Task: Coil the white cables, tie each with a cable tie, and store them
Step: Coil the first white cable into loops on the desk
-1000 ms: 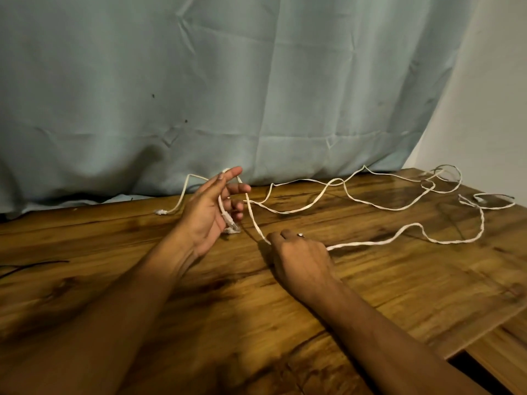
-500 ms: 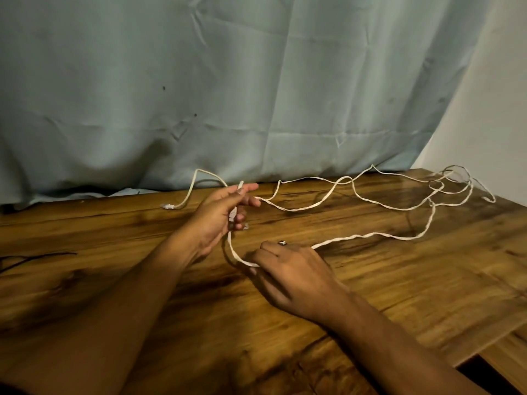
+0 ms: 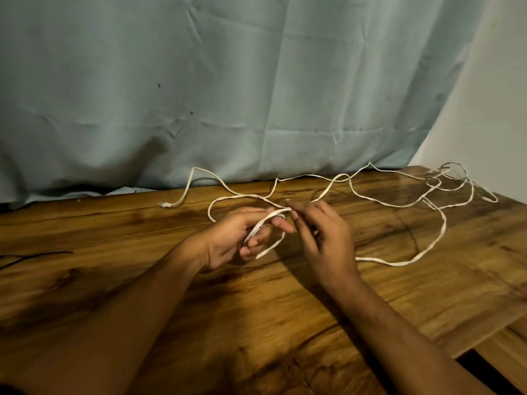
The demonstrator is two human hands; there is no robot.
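A long white cable [image 3: 399, 263] sprawls in loose bends over the wooden table [image 3: 114, 280], from a plug end at the back left to a tangle at the back right corner. My left hand [image 3: 236, 238] holds a loop of the cable, with the strand lying over its curled fingers and a small loop hanging below them. My right hand [image 3: 322, 238] is right beside it, fingers pinching the cable at the top of that loop. The cable runs on behind my right hand toward the right.
A pale blue curtain [image 3: 228, 95] hangs along the table's back edge, with a white wall at the right. A thin black wire [image 3: 34, 256] lies at the far left. The table's right edge steps down to a lower wooden surface [image 3: 507, 343].
My right hand rose from the table and carried the cable up to my left hand, laying a new loop over its fingers. The slack on the right was drawn closer.
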